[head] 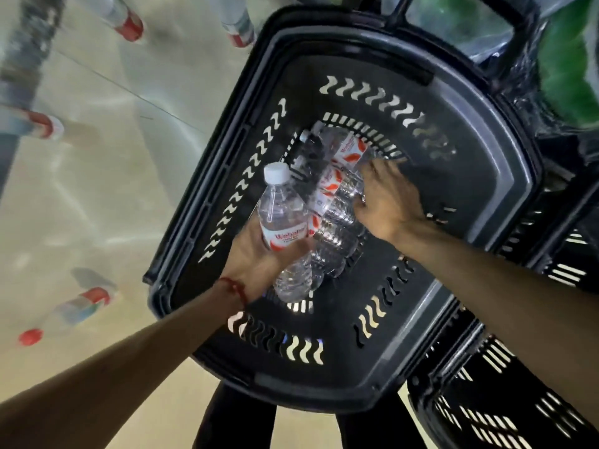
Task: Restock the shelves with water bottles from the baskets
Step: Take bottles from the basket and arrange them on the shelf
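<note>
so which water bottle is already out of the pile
The water bottle gripped by the left hand, cap up; the other bottles lie flat in the basket.

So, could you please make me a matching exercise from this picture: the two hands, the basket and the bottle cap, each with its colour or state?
1. left hand
2. right hand
3. basket
4. cap of the held bottle

A. black, with slotted walls
B. white
C. grips one bottle over the basket
D. touches the bottles lying in the basket

Pairs: 1-C, 2-D, 3-A, 4-B.
</note>
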Available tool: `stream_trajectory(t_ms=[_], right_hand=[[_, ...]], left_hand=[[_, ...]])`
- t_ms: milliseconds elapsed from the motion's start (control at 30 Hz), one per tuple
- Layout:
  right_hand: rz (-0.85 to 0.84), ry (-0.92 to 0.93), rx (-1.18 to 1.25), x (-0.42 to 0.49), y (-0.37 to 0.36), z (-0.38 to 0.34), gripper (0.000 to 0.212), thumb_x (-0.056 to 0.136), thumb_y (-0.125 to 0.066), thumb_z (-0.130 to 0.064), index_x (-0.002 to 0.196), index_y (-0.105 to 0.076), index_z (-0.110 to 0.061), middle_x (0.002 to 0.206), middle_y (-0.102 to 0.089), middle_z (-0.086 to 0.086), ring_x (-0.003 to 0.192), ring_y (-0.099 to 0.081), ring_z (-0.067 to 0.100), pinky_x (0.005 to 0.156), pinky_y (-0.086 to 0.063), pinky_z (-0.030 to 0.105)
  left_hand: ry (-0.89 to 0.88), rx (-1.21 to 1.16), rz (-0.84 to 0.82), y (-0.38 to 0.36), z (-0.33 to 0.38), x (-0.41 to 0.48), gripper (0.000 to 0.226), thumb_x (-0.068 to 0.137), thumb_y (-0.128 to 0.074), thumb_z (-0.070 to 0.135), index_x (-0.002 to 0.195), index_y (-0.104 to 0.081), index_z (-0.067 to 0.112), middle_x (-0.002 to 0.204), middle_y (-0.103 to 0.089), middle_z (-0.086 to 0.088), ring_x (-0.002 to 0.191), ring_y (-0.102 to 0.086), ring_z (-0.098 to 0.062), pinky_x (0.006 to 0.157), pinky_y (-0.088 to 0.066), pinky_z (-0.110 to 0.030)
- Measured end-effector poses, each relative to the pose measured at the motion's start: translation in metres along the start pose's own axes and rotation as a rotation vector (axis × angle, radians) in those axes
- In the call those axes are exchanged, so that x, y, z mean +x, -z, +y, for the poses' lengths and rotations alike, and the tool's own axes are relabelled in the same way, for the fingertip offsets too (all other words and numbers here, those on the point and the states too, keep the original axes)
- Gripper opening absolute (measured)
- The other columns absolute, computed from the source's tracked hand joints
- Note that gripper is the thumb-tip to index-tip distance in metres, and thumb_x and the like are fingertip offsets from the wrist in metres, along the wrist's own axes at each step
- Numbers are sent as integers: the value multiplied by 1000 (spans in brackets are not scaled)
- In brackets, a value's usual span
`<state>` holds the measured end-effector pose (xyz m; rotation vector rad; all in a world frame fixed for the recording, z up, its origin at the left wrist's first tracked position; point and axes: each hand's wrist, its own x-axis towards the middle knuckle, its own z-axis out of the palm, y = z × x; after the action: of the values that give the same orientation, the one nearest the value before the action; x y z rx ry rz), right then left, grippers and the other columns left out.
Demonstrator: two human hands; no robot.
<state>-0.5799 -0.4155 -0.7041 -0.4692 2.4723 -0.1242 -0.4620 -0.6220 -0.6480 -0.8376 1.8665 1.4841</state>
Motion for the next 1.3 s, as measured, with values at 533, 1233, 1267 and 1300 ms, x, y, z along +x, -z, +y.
stream_trajectory(t_ms=[533, 1233, 1267, 1300], right_hand=[[-107, -255, 64, 74, -68, 21, 82, 88, -80, -39, 146, -37, 1, 141, -39, 25, 130, -43, 38, 103, -45, 44], [-347, -254, 1086, -120, 49, -12, 60, 79, -88, -14, 131, -57, -18, 123, -69, -5, 115, -65, 10, 114, -45, 47], [-347, -265, 1094, -135, 63, -11, 58, 80, -87, -15, 130, -59, -16, 122, -70, -5, 114, -65, 10, 113, -46, 45], [-344, -261, 1094, -149, 77, -10, 54, 80, -87, -16, 127, -61, -17, 119, -70, -5, 111, -65, 8, 111, -47, 42]], left_hand=[[99, 71, -141, 1, -27, 61, 79, 56, -92, 53, 125, -59, 34, 109, -74, 14, 95, -70, 0, 69, -51, -9], [193, -155, -78, 1, 45, -72, 57, 57, -92, 35, 110, -71, 28, 106, -78, 6, 106, -71, -14, 107, -48, -39], [177, -144, -103, 0, 53, -85, 44, 68, -89, 28, 107, -69, 33, 105, -76, 9, 103, -70, -9, 104, -48, -34], [151, -150, -125, -1, 61, -98, 37, 77, -83, 21, 108, -66, 34, 105, -74, 11, 97, -69, -3, 97, -50, -26]])
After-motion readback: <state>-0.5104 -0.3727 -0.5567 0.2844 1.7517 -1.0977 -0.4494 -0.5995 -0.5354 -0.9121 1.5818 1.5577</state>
